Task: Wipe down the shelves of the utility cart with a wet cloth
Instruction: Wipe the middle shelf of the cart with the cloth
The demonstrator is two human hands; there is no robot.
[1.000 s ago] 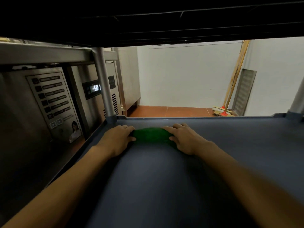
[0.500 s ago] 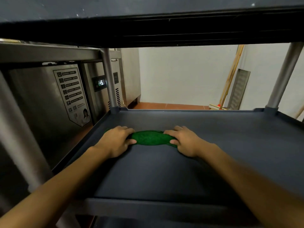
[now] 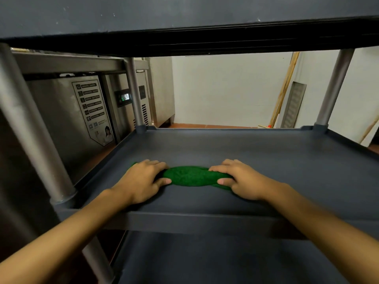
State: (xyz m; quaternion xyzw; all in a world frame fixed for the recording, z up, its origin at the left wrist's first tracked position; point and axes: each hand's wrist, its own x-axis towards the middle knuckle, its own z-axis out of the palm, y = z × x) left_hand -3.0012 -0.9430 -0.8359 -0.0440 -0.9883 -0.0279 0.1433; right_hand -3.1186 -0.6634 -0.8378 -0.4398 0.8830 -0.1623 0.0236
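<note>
A bunched green cloth point(image 3: 191, 176) lies on the dark grey middle shelf point(image 3: 256, 156) of the utility cart, near its front edge. My left hand point(image 3: 143, 179) grips the cloth's left end, fingers curled over it and thumb beneath. My right hand point(image 3: 240, 179) grips the right end the same way. Both ends of the cloth are hidden under my hands. The top shelf point(image 3: 184, 15) runs overhead and the bottom shelf point(image 3: 215, 261) shows below my forearms.
Metal posts point(image 3: 37, 128) hold the shelves at the corners. A stainless steel refrigerated counter point(image 3: 67, 111) with a digital display stands close on the left. Behind the cart are a white wall, a broom point(image 3: 284, 89) and a leaning metal grate point(image 3: 293, 107).
Both hands have drawn the cloth toward the front edge of the middle shelf. The view has pulled back, so the front rim and the bottom shelf now show.
</note>
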